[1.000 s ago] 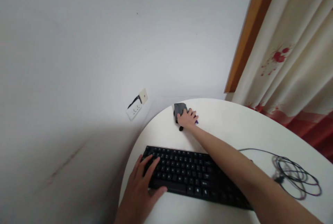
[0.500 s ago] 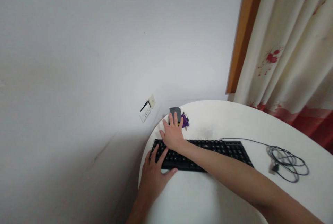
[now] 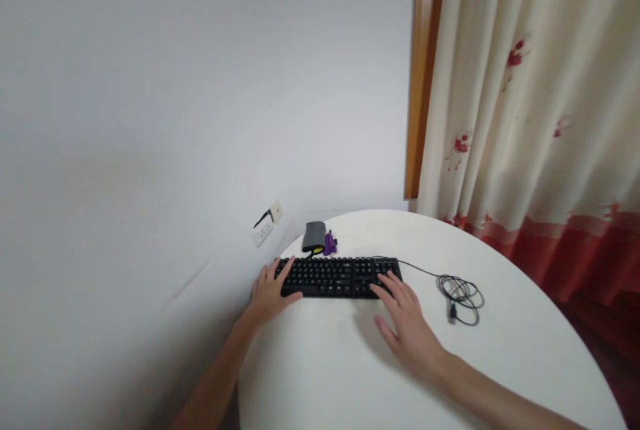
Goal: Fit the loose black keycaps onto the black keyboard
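A black computer keyboard [image 3: 325, 278] lies on the white round table [image 3: 340, 363]. My left hand [image 3: 270, 291] rests at its left end, fingers spread over the keys and thumb by the front edge. Over the keyboard's right end is my right hand [image 3: 403, 320], open with fingers spread; whether its fingertips touch the keys I cannot tell. Behind the keyboard sits a grey pouch [image 3: 313, 237] with a bit of yellow at its opening. A small purple item [image 3: 330, 243] lies beside it.
The keyboard's black cable [image 3: 459, 291] lies coiled on the right of the table, its plug among the loops. A wall socket [image 3: 263, 230] is on the wall at the left. A cream and red curtain [image 3: 500, 150] hangs behind the table on the right.
My right hand has drawn back from the grey pouch and moved right, over the keyboard's right end. My left hand stays at the left end. The view has shifted right.
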A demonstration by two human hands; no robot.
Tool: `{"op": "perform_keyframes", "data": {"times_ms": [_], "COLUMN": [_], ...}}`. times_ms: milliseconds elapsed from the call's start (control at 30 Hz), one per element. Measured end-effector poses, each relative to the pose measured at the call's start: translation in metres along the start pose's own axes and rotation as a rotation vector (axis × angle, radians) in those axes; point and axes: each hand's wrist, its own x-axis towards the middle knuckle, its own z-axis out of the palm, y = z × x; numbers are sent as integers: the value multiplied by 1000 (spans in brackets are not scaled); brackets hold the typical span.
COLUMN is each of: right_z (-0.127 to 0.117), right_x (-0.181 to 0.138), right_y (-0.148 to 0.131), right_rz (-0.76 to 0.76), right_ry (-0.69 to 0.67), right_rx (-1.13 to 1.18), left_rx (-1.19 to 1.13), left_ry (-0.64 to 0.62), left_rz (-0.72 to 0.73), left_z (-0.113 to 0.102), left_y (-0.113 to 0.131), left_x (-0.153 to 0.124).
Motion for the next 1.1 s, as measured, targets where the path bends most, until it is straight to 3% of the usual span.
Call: {"op": "perform_keyframes", "data": {"times_ms": [100,200,300,400,500,700,1100], "right_z": [-15,-32,-47,-54,-46,-24,-23], "right_x": [-39,-73,-91,-94,-93,-101,-102], "right_y": [49,76,74,57,44,38,40], "right_rz": [121,206,209,158,111,74,69], "right_ry": [113,194,177,116,23,-219,-253], "right_rx": [-4,-14,-24,-38,-41,-20,-103], "left_rx": [-107,-202,-234,-261,-280,-295,-326], "left_ry": [145,119,0,-128,-215,-324,-341], "left_rz": [122,327,485,592,631,625,620], "left_z": [-21,-34,-33,-20,-4,14,2], "left_y": [48,114,173,209,223,220,224], "left_x": [-1,-16,-40,-63,-81,-102,-101]}}
